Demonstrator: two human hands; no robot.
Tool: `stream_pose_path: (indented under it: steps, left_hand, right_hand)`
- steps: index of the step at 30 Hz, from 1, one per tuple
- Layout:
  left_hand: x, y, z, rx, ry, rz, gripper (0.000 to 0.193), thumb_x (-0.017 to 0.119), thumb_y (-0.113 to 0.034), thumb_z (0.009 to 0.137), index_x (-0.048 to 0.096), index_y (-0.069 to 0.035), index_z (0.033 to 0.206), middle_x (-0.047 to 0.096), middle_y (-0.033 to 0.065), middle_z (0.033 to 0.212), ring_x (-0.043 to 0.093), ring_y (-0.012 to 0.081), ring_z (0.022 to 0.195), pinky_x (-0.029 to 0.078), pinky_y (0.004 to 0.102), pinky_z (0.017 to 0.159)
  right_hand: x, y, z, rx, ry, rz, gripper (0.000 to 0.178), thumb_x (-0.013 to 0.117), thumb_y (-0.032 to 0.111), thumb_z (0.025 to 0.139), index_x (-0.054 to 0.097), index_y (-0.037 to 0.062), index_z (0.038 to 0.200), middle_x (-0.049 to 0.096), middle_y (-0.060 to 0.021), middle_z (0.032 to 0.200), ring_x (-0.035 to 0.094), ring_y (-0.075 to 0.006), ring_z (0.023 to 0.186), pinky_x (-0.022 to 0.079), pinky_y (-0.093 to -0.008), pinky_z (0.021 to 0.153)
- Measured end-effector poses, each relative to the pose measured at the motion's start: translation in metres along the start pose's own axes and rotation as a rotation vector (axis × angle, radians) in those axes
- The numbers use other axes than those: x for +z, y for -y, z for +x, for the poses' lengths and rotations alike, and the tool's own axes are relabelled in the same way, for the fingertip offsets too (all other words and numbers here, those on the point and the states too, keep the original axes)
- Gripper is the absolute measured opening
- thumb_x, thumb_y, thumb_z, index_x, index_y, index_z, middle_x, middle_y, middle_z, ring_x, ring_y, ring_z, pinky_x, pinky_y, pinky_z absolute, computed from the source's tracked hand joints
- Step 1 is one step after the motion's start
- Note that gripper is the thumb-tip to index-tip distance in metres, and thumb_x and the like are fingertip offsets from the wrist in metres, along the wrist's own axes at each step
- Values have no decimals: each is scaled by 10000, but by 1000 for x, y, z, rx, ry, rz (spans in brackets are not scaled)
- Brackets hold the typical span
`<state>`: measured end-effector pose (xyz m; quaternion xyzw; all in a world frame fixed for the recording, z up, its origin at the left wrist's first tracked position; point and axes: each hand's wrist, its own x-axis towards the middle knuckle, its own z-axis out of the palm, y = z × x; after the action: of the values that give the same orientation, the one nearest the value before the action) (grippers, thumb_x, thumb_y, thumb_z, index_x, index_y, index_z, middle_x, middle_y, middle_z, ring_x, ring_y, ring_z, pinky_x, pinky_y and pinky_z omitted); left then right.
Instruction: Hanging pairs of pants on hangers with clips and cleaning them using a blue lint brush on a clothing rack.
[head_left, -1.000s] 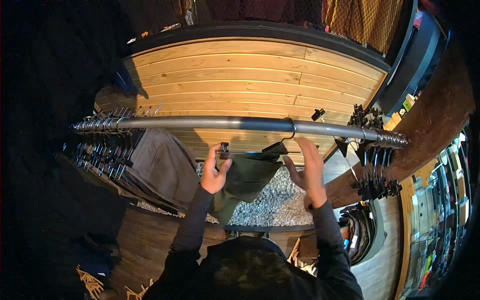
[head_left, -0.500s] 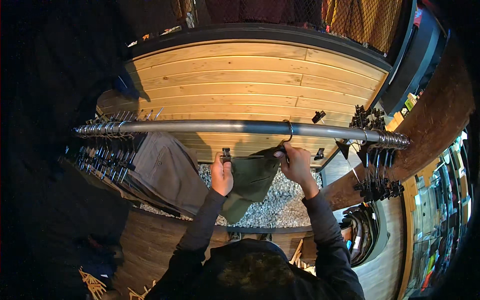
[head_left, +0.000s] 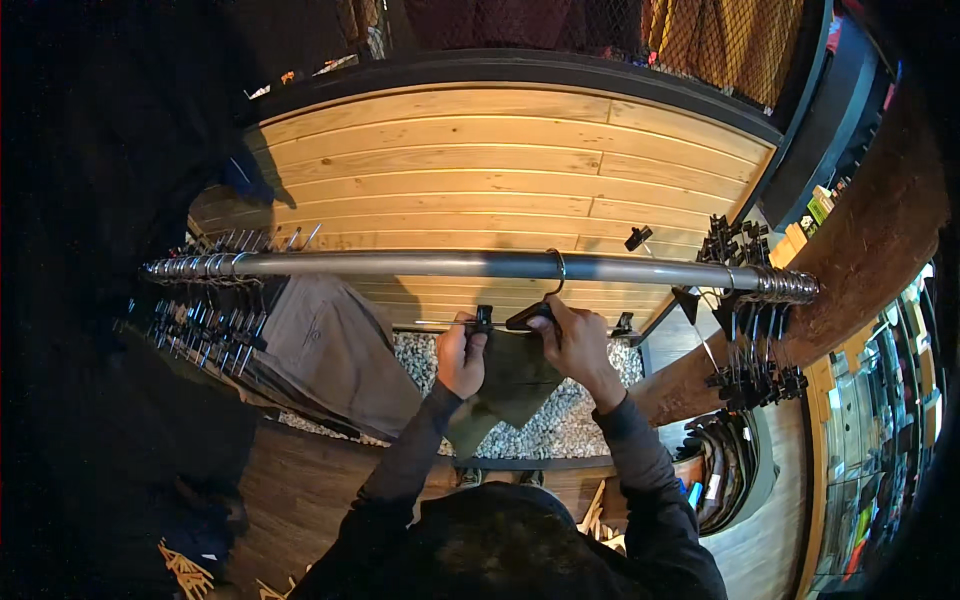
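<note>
One hanger (head_left: 528,317): hooked over the rail (head_left: 400,264), that much done.
Green garment (head_left: 515,375): below the rail, top edge at the hanger.
Left hand (head_left: 460,362): fingers pinching the left clip (head_left: 484,317).
Right hand (head_left: 583,350): fingers narrow around the hanger's middle; garment too, can't tell.
Right clip (head_left: 623,323): below the rail, off the garment, seemingly undone.

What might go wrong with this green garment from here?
The black clip beyond the right hand seems clear of the green garment, so the cloth may sag or slip on that side.
The hanger hangs by one hook on the smooth rail; it could slide or swivel.
If dropped, the cloth could land on the pebbles.
</note>
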<state>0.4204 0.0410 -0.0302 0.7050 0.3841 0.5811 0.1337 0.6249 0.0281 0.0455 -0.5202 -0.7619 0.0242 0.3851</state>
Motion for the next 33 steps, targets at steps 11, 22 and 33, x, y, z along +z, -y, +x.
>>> stream_pose_path:
  steps: [11, 22, 33]
  left_hand:
    - [7, -21, 17, -150, -34, -236, 123, 661, -57, 902, 568, -8, 964, 607, 62, 779, 553, 167, 675, 444, 305, 617]
    - [18, -41, 33, -172, -534, 103, 656, 865, -321, 760, 510, -1, 1210, 575, 102, 998, 537, 175, 903, 434, 341, 763]
    - [-15, -40, 62, -96, -275, 724, 644, 887, -477, 592, 499, -37, 856, 484, 120, 812, 474, 335, 858, 393, 456, 753]
  right_hand:
    - [1, -3, 6, -41, 21, -31, 232, 679, 229, 882, 622, 44, 1010, 673, -169, 725, 649, -394, 637, 481, -462, 534]
    - [17, 3, -6, 41, -127, -134, 289, 688, 212, 860, 631, 34, 1081, 613, -151, 607, 626, -341, 533, 444, -424, 459]
    - [22, -5, -2, -5, -146, -168, 278, 683, 231, 867, 625, 39, 1061, 623, -136, 608, 620, -345, 508, 449, -438, 443]
